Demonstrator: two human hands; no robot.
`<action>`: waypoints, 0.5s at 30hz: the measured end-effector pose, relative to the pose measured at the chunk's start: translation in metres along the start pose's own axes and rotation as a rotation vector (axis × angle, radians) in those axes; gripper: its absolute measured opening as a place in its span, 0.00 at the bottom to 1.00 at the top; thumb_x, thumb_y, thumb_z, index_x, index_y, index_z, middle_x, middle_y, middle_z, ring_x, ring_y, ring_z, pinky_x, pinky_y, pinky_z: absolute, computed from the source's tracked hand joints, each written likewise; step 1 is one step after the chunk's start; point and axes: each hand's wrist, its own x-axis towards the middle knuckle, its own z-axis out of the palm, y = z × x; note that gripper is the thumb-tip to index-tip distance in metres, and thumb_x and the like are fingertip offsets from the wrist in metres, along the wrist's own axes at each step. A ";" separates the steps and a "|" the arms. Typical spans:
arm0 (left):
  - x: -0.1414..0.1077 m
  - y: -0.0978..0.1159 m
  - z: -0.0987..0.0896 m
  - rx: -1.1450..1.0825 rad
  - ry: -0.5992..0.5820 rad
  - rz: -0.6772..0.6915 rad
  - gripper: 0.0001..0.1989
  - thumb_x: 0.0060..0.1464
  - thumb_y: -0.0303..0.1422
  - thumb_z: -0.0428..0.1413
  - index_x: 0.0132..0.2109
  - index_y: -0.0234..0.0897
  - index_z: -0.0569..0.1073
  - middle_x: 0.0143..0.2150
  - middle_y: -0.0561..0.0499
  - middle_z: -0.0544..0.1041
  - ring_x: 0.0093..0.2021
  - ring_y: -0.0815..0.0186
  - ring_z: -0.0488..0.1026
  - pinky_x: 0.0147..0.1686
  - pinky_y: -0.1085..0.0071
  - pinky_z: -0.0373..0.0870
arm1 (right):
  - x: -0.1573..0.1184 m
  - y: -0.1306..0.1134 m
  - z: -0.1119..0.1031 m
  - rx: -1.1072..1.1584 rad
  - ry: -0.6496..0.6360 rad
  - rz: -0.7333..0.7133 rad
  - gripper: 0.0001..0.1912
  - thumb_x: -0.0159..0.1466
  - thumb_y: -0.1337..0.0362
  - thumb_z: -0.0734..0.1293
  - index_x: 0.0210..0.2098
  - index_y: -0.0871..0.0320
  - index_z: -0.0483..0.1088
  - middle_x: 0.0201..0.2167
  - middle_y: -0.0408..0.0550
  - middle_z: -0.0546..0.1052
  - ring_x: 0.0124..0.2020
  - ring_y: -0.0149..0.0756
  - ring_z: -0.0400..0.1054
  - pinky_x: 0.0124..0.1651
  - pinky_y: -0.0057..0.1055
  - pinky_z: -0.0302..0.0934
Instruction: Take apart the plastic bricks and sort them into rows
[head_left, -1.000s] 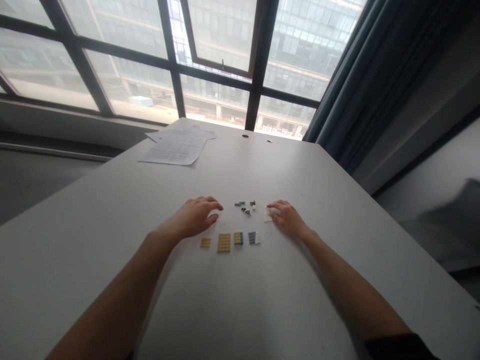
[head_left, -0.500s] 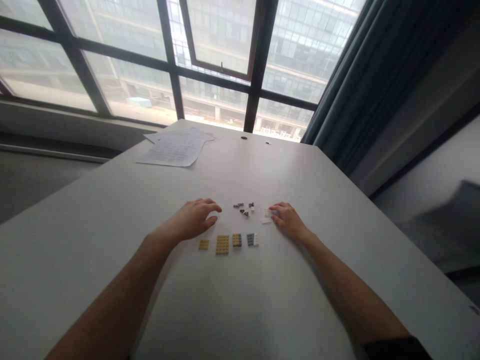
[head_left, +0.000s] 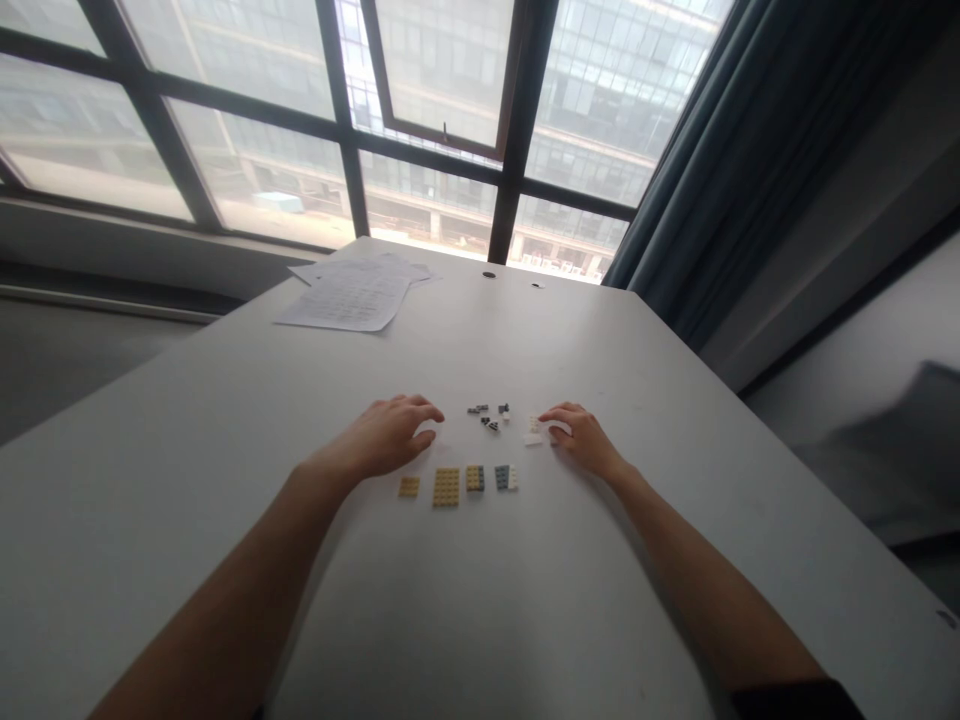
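Observation:
My left hand (head_left: 396,435) rests on the table with its fingers curved and thumb apart, holding nothing. Across from it, my right hand (head_left: 581,440) has its index fingertip at a white studded plate (head_left: 533,424); its thumb is spread away. A flat white piece (head_left: 532,440) lies just below that plate. Between the hands are small dark grey pieces (head_left: 478,409) and black-and-white bits (head_left: 490,425). Nearer to me, in a row, lie a small tan plate (head_left: 409,487), a larger tan plate (head_left: 446,487), a tan-and-grey brick stack (head_left: 475,478) and blue-grey (head_left: 502,478) and white plates (head_left: 513,478).
Printed paper sheets (head_left: 349,298) lie at the far left of the white table (head_left: 480,610). A dark round hole (head_left: 489,275) and a small item (head_left: 538,286) are near the far edge. Beyond stand windows and a dark curtain (head_left: 697,170).
My right thumb has drawn slightly right, away from the white pieces, widening its gap from them. My left hand has stayed in place, and the pieces lie as before.

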 end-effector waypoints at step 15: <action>0.000 0.002 -0.001 0.027 -0.020 -0.003 0.19 0.57 0.38 0.45 0.51 0.41 0.73 0.55 0.46 0.73 0.53 0.56 0.69 0.53 0.58 0.62 | 0.024 -0.006 0.010 -0.131 -0.100 0.102 0.12 0.59 0.65 0.68 0.43 0.59 0.75 0.42 0.51 0.75 0.43 0.38 0.68 0.51 0.32 0.59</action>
